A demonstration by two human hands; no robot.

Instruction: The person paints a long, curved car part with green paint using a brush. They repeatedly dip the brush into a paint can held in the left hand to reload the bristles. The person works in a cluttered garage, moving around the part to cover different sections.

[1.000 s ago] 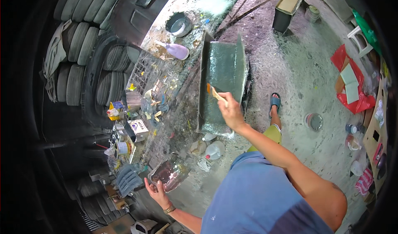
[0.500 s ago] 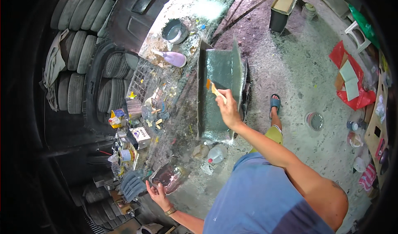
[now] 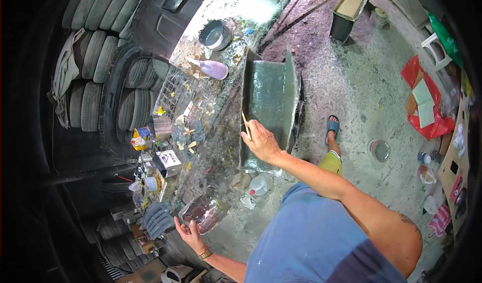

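Note:
A long dark-green trough-shaped piece (image 3: 268,90) with raised side walls and a glossy, wet-looking bottom lies ahead of me. Over its near left part, my right hand (image 3: 262,141) is closed around a paintbrush (image 3: 247,127); its wooden handle shows, while the bristle end is hidden or too small to make out. Lower left, my left hand (image 3: 192,237) supports a clear plastic container (image 3: 205,214) from its near side, fingers curled about its edge. Some reddish-brown liquid appears to sit in that container.
Left of the trough, a cluttered bench (image 3: 193,100) carries a lilac squeeze bottle (image 3: 215,69), a dark bucket (image 3: 215,35) and several cans. Stacked tyres (image 3: 93,54) fill the far left. A clear jug (image 3: 260,184) sits below the trough. On the right-hand floor are a round tin (image 3: 379,150) and red plastic (image 3: 437,115).
My right hand has drawn the brush nearer and to the left along the trough, and the brush's handle now stands more upright. My left hand and the container have barely moved.

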